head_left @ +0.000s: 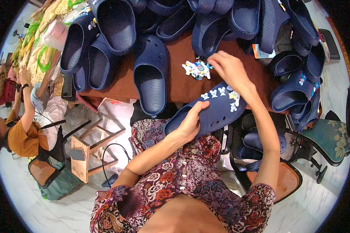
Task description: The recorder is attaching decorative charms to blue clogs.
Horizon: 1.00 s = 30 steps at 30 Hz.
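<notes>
A navy clog (pixel 217 106) lies tilted over my lap at the table's front edge, its toe pointing up to the right. My left hand (pixel 191 122) grips it by the side, thumb on top. Several white cartoon-shaped shoe charms (pixel 221 91) sit in the holes of its upper. Just right of a small pile of colourful charms (pixel 197 70) on the brown cloth is my right hand (pixel 230 70), its fingers bent together. Whatever its fingertips hold is hidden. To the left, another navy clog (pixel 151 75) rests on the table edge, with no charms visible on it.
Many navy clogs (pixel 116 25) crowd the far side of the brown-covered table (pixel 179 91); some at the right (pixel 293 93) carry charms. A wooden stool (pixel 87 149) and chairs (pixel 326 136) stand around. Another person (pixel 25 132) works at the far left.
</notes>
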Motion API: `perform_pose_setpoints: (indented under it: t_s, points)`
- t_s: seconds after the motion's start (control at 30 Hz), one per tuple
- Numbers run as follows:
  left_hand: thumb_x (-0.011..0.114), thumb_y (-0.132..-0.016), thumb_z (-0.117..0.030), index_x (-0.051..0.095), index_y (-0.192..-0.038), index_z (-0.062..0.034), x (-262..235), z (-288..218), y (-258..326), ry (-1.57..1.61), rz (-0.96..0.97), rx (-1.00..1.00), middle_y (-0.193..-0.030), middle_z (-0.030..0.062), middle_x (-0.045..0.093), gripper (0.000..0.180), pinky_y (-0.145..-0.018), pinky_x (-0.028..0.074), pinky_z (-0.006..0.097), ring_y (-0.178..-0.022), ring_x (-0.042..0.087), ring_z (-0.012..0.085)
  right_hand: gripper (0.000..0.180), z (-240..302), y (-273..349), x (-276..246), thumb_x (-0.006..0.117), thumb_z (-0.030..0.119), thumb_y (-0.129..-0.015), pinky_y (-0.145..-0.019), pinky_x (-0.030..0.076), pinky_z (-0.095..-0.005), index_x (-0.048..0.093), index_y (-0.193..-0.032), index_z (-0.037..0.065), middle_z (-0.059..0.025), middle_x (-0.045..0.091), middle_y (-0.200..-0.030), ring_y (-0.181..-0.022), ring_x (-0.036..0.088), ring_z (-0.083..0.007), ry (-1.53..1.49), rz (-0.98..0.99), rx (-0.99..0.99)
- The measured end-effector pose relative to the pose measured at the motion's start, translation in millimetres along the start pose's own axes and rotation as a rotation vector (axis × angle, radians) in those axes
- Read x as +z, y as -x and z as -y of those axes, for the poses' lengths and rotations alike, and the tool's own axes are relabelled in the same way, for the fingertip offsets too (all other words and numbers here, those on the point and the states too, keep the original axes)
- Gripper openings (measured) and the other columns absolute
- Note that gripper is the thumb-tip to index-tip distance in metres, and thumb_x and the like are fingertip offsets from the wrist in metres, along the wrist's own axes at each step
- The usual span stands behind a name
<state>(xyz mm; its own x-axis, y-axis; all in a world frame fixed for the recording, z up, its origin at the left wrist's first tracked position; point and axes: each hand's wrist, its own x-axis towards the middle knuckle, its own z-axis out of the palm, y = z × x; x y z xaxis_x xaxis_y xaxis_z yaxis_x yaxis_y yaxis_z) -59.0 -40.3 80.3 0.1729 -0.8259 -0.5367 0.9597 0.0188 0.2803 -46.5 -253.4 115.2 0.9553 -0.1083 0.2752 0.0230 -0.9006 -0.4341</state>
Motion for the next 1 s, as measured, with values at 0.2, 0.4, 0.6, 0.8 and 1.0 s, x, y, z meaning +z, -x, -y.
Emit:
perform_pose_setpoints:
  t_s: [0.2, 0.4, 0.6, 0.8, 1.0]
  points:
    - [0.046, -0.094, -0.033, 0.054, -0.125, 0.0027, 9, 1, 6, 0.119, -0.102, 0.018, -0.126, 0.017, 0.061, 0.048, -0.107, 0.04, 0.046, -0.117, 0.059, 0.0296, 0.017, -19, -28, 41, 0.06, 0.018, -0.09, -0.073, 0.051, -0.0465, 0.067, -0.093, 0.002, -0.0173, 0.065, -0.085, -0.083, 0.064, -0.0381, 0.163, 0.249, -0.016]
    - [0.048, -0.093, -0.031, 0.054, -0.125, 0.0022, -3, -4, 1, 0.422, -0.097, -0.134, -0.125, 0.0192, 0.061, 0.046, -0.108, 0.038, 0.049, -0.118, 0.058, 0.0327, 0.019, -14, -16, 27, 0.058, 0.016, -0.09, -0.077, 0.052, -0.0473, 0.07, -0.098, 0.003, -0.0198, 0.068, -0.092, -0.088, 0.065, -0.0395, 0.049, 0.216, 0.026]
    - [0.05, -0.093, -0.023, 0.052, -0.126, 0.0012, 3, -2, 6, 0.359, -0.078, -0.075, -0.126, 0.0179, 0.061, 0.041, -0.107, 0.041, 0.048, -0.116, 0.059, 0.0305, 0.019, 11, 9, -39, 0.063, 0.017, -0.087, -0.079, 0.05, -0.0427, 0.069, -0.099, 0.003, -0.0154, 0.066, -0.089, -0.087, 0.064, -0.0359, -0.138, 0.227, 0.065]
    - [0.049, -0.094, -0.02, 0.05, -0.126, 0.0008, 6, -11, 6, 0.196, -0.086, 0.026, -0.12, 0.0148, 0.062, 0.038, -0.102, 0.047, 0.042, -0.111, 0.062, 0.0257, 0.037, 33, 41, -39, 0.076, 0.027, -0.077, -0.085, 0.047, -0.0392, 0.067, -0.105, 0.005, -0.0105, 0.063, -0.098, -0.098, 0.06, -0.0301, -0.356, 0.435, -0.033]
    - [0.052, -0.094, -0.017, 0.047, -0.128, 0.0002, 4, -9, 8, 0.208, -0.062, 0.05, -0.119, 0.013, 0.061, 0.038, -0.101, 0.049, 0.04, -0.11, 0.062, 0.0232, 0.04, 32, 49, -27, 0.077, 0.032, -0.074, -0.091, 0.042, -0.0391, 0.068, -0.105, 0.008, -0.0058, 0.062, -0.101, -0.102, 0.057, -0.026, -0.308, 0.43, -0.036]
